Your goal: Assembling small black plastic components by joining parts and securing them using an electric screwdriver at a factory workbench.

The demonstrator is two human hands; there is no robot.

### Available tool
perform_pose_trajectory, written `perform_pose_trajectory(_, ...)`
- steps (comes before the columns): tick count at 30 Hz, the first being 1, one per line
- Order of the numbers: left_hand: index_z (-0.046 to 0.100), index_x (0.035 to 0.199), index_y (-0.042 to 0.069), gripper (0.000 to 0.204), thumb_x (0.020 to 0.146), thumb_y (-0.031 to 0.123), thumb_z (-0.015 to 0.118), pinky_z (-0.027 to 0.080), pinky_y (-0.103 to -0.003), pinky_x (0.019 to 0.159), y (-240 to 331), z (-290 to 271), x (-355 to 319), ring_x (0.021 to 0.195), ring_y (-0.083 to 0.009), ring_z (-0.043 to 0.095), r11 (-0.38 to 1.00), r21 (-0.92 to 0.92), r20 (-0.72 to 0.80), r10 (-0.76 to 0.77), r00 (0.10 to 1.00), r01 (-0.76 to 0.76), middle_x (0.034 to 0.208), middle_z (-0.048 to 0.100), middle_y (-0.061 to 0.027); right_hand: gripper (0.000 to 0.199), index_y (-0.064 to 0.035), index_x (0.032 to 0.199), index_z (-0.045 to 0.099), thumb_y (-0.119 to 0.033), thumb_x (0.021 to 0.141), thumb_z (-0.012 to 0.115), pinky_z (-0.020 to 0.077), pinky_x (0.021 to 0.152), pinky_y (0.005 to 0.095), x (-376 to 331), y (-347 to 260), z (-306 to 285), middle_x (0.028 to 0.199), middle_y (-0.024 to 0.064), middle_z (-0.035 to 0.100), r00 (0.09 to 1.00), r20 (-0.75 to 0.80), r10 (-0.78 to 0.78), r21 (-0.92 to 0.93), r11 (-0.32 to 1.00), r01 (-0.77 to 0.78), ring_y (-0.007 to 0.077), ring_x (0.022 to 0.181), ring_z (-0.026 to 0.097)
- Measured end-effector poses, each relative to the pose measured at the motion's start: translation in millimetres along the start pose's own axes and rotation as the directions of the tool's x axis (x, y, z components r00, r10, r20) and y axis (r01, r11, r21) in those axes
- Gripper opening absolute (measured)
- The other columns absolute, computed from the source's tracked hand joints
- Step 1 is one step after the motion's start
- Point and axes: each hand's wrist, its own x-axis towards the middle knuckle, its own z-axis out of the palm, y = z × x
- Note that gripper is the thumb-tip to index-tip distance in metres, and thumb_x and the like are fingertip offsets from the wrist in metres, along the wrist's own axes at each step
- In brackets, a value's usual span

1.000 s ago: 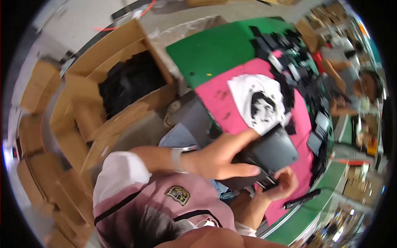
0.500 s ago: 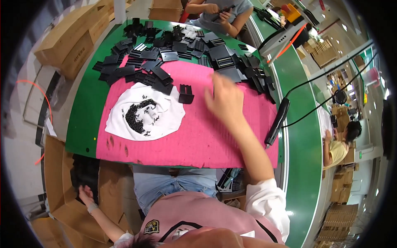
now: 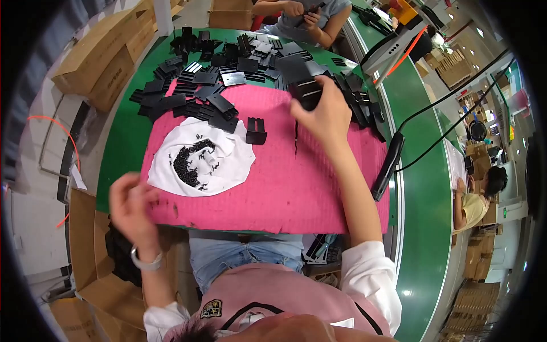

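My right hand (image 3: 330, 117) grips a black ribbed plastic part (image 3: 307, 94) above the far edge of the pink cardboard mat (image 3: 273, 196). Beneath it, a thin dark strip or mark (image 3: 296, 138) runs toward me. My left hand (image 3: 134, 208), a little blurred, is raised at the mat's near left corner with its fingers apart and nothing visible in them. A white cloth (image 3: 233, 176) lies on the mat, bearing a pile of small black screws (image 3: 183, 165). Right of the cloth, a single black bracket-like part (image 3: 256, 131) rests on the mat.
Several black plastic parts (image 3: 171, 102) are heaped across the far side of the green table (image 3: 117, 148). A corded black electric screwdriver (image 3: 389, 166) is at the mat's right edge. An open cardboard box (image 3: 85, 245) with black contents stands below left. Another person's hands (image 3: 302, 14) work opposite.
My left hand has risen out of the box to the mat's near left corner. My right hand, bare before, has picked up a black plastic part from the far heap.
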Motion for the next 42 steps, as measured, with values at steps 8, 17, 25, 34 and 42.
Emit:
perform_pose_trajectory(8, 0.033, 0.133, -0.001, 0.046, 0.093, 0.012, 0.054, 0.038, -0.029, 0.097, 19, 135, -7, 0.113, -0.0142, 0.047, 0.917, -0.312, 0.658, 0.019, 0.753, 0.250, 0.124, 0.047, -0.0088, 0.066, -0.0048, 0.117, 0.051, -0.031, 0.063, 0.077, 0.0520, 0.058, 0.0348, -60, -72, -64, 0.103, 0.0143, 0.059, 0.939, 0.135, -0.316, 0.393, 0.887, 0.242, 0.0282, 0.084, 0.061)
perform_pose_trajectory(17, 0.041, 0.128, -0.002, 0.043, 0.091, 0.013, 0.058, 0.040, -0.026, 0.092, 7, 145, 38, 0.105, -0.0130, 0.051, 0.910, -0.264, 0.746, -0.018, 0.666, 0.319, 0.117, 0.053, -0.0072, 0.032, -0.0044, 0.072, 0.066, -0.036, 0.072, 0.070, 0.0510, 0.056, 0.0406, 34, 40, 68, 0.075, 0.0136, 0.066, 0.946, 0.300, 0.125, -0.290, 0.956, -0.035, 0.0294, 0.067, 0.065)
perform_pose_trajectory(25, 0.042, 0.130, -0.003, 0.050, 0.089, 0.020, 0.061, 0.038, -0.027, 0.093, -2, 123, 35, 0.109, -0.0144, 0.051, 0.833, -0.322, 0.711, -0.102, 0.696, 0.451, 0.121, 0.055, -0.0073, 0.036, -0.0060, 0.077, 0.068, -0.039, 0.065, 0.075, 0.0532, 0.063, 0.0401, 39, 52, 105, 0.082, 0.0143, 0.066, 0.925, 0.305, 0.226, -0.298, 0.945, -0.132, 0.0309, 0.072, 0.066)
perform_pose_trajectory(34, 0.049, 0.122, 0.003, 0.038, 0.090, 0.021, 0.061, 0.041, -0.018, 0.064, -7, 127, 35, 0.079, -0.0041, 0.052, 0.821, -0.282, 0.682, -0.192, 0.706, 0.496, 0.101, 0.058, 0.0005, 0.039, -0.0038, 0.104, 0.056, -0.005, 0.069, 0.073, 0.0509, 0.065, 0.0343, 22, 36, 59, 0.082, 0.0112, 0.068, 0.976, 0.100, 0.192, 0.446, 0.868, -0.217, 0.0248, 0.074, 0.066)
perform_pose_trajectory(42, 0.045, 0.124, -0.001, 0.043, 0.091, 0.022, 0.061, 0.043, -0.026, 0.090, -8, 134, 26, 0.105, -0.0117, 0.053, 0.749, -0.312, 0.753, -0.180, 0.632, 0.585, 0.114, 0.056, -0.0058, 0.029, -0.0012, 0.088, 0.065, -0.007, 0.061, 0.075, 0.0528, 0.064, 0.0331, -27, -44, -30, 0.090, 0.0079, 0.064, 0.809, -0.078, -0.582, 0.550, 0.652, 0.522, 0.0258, 0.079, 0.062)
